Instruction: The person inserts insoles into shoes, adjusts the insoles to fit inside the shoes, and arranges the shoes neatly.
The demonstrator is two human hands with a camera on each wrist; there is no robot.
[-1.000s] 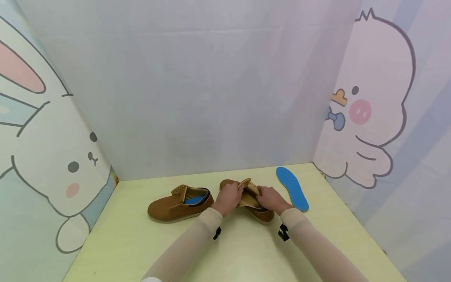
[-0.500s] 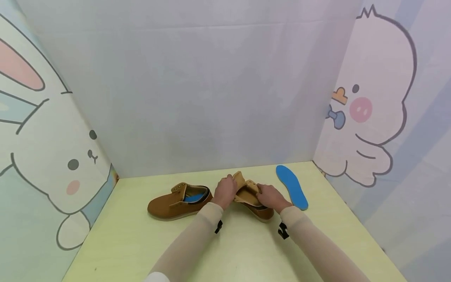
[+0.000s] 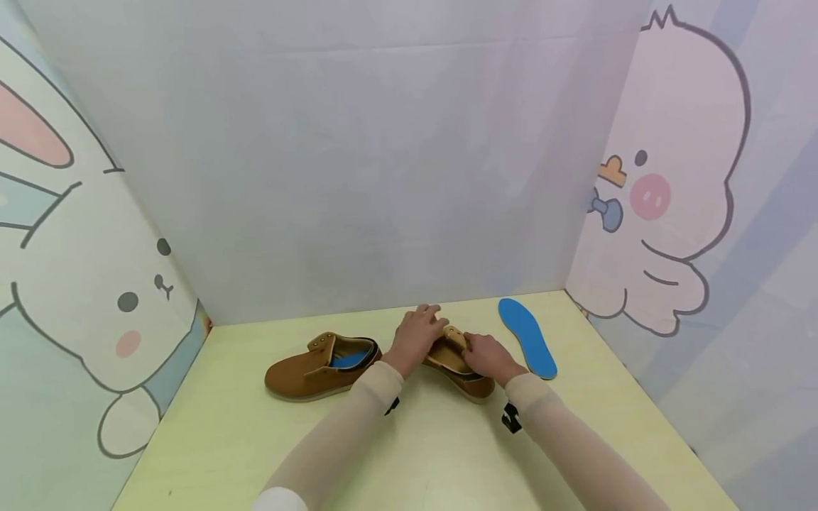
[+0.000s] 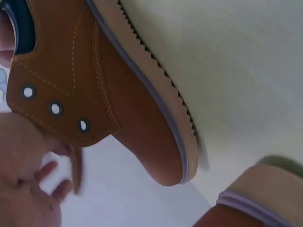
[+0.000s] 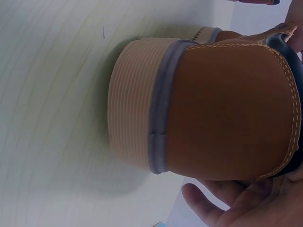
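A brown lace-less shoe [image 3: 473, 387] with a tan lining lies angled on the table, its opening spread. My right hand [image 3: 488, 356] pinches the eyelet flap on its right side. Over the front of the shoe is my left hand [image 3: 417, 336], its fingers loosely extended and hiding the toe in the head view. In the left wrist view, the left hand [image 4: 23, 172] is beside the eyelet flap [image 4: 56, 109], with the blurred tongue [image 4: 77, 170] near its fingers. The heel [image 5: 227, 113] fills the right wrist view, with right-hand fingers [image 5: 203, 203] along the shoe's side.
A matching brown shoe [image 3: 307, 376] stands at the left with a blue insole [image 3: 350, 360] inside. Another blue insole [image 3: 527, 338] lies flat right of my right hand. Pale walls with cartoon animals enclose the yellowish table [image 3: 434, 454] on three sides.
My left hand has let go of the shoe's tongue, after pulling it forward, and its fingers have spread over the front. My right hand stays at the right flap.
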